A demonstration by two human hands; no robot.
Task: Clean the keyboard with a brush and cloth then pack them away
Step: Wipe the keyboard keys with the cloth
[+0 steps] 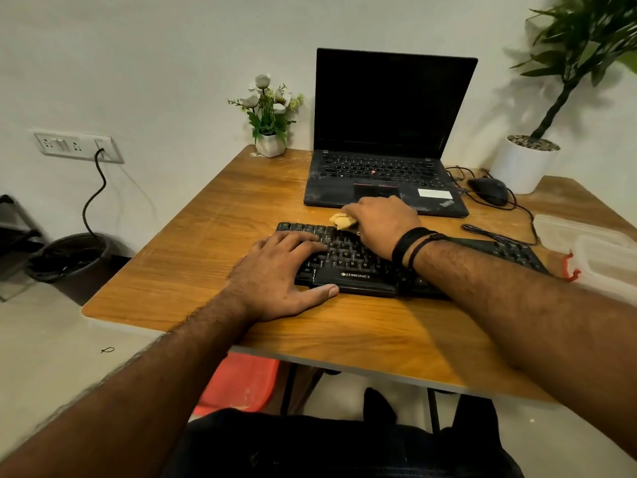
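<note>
A wooden surface (213,236) stands against a pale wall, with a black keyboard (358,267) lying near its front edge. The left hand (275,274) rests flat on the keyboard's left end, fingers straight over the keys and thumb along the front rim, seemingly steadying it. The right hand (382,225) is bunched over a yellow cloth (339,221), pressing it onto the far row of keys near the middle.

This looks like the wiping step. No brush is visible, so I cannot tell whether brushing is done. The next move likely calls for dragging the cloth along the remaining rows while the left hand holds the board still or shifts aside, since it covers keys yet to be wiped.

Just beyond the keyboard sits an open laptop (389,132), close enough to crowd strokes along the far row. A mouse (489,190) and its cable (496,236) lie to the right, the cable running near the keyboard's right end. A clear lidded container (593,250) sits at the far right, perhaps for packing away. A small flower pot (270,143) stands far left of the laptop.
</note>
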